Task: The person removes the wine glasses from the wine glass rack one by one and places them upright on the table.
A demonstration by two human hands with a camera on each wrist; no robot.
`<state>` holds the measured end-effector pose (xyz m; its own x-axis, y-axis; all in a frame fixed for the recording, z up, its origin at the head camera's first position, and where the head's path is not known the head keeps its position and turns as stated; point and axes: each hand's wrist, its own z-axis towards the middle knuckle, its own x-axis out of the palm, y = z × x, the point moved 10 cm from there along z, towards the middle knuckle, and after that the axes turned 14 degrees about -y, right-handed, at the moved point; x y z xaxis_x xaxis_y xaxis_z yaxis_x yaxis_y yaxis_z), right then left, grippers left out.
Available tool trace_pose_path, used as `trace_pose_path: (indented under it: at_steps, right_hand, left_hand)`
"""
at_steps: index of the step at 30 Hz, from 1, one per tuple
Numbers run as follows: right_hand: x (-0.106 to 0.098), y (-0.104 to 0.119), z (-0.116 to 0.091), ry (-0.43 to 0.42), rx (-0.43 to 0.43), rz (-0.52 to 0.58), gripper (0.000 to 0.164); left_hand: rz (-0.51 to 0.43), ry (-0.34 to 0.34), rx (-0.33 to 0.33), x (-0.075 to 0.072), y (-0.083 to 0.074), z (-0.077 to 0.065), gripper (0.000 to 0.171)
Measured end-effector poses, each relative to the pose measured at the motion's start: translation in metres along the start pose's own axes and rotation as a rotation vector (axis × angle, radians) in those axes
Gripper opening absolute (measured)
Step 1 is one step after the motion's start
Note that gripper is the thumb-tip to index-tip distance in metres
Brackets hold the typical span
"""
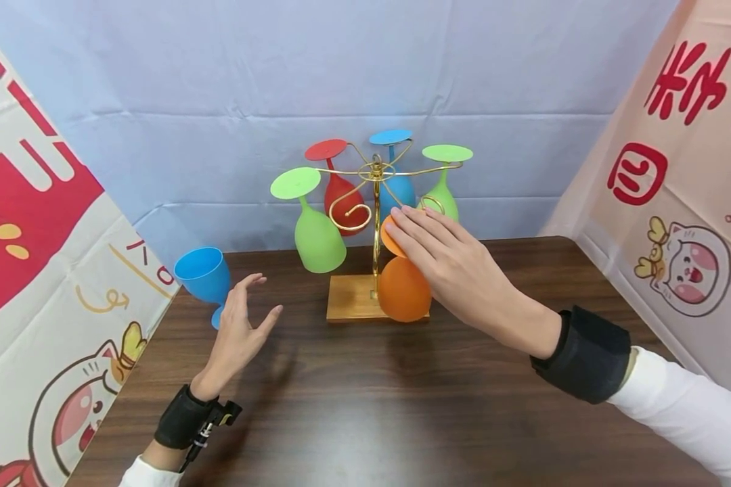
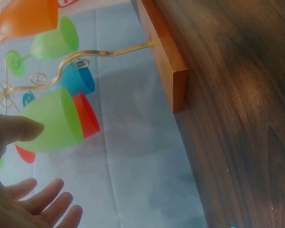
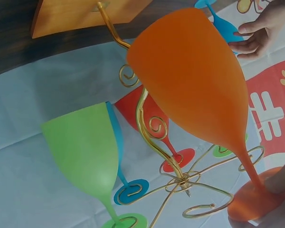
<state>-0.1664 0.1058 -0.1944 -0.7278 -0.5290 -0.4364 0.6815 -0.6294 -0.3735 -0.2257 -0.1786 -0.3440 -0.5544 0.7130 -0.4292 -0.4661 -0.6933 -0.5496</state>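
Note:
My right hand (image 1: 463, 270) pinches the round foot of an upside-down orange goblet (image 1: 404, 291) at the front of a gold wire glass rack (image 1: 376, 223). In the right wrist view, the orange foot (image 3: 249, 206) lies between thumb and fingers, close to the wire hooks. My left hand (image 1: 239, 335) is held over the table's left side with thumb and fingers spread, nothing between them. Just beyond it, a blue goblet (image 1: 204, 276) stands upright, its foot partly behind the hand.
Upside down from the rack hang a green goblet (image 1: 319, 240) at left, a red one (image 1: 343, 203) and a blue one (image 1: 398, 189) behind, and another green one (image 1: 445, 196) at right. The rack's wooden base (image 1: 348, 297) rests on the dark wood table (image 1: 341, 406). Printed cloth flanks both sides.

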Motion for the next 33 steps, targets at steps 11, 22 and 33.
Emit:
trace_pose_path:
  at_steps: [11, 22, 33]
  right_hand:
    - [-0.006, 0.000, -0.012, -0.040, 0.047, 0.025, 0.064]
    - [-0.005, -0.002, -0.030, -0.032, 0.096, 0.057, 0.065]
    - [0.009, -0.008, -0.047, -0.013, 0.156, 0.100, 0.071]
  left_hand:
    - [-0.011, -0.002, 0.006, 0.002, -0.003, -0.004, 0.069]
    - [-0.008, 0.009, 0.024, 0.004, -0.005, -0.004, 0.068]
    - [-0.014, 0.027, 0.024, 0.008, -0.002, -0.007, 0.068]
